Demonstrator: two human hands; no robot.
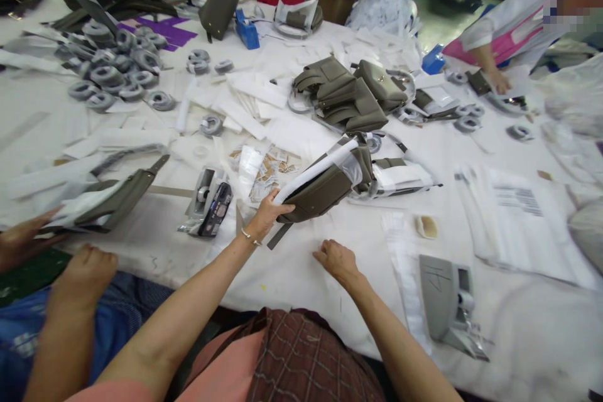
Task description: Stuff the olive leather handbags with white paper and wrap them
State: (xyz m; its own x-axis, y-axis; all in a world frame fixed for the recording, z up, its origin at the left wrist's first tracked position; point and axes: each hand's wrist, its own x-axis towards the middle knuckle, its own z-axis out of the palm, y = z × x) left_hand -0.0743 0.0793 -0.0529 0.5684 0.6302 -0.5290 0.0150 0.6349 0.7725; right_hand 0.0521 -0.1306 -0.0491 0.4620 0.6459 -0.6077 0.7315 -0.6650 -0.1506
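My left hand (265,215) grips one end of an olive-green handbag (320,193), its thumb on the near side. White paper runs along the bag's upper edge, and the bag is tilted above the white-covered table (282,270). Fingers curled, my right hand (336,259) is low over the table to the right, apart from the bag; what its fingers hold, if anything, is hidden. Just beyond the held bag lies another olive bag (393,166) with white wrapping. Left of my left hand are a grey tape dispenser (200,191) and a black labelled item (215,210).
Grey strap coils (107,75) are heaped at the back left. Several olive bags (343,91) lie mid-table. A second grey tape dispenser (443,301) and plastic bags (518,213) are at right. A co-worker's hands (85,270) are close on my left; another person's hand (499,80) works at far right.
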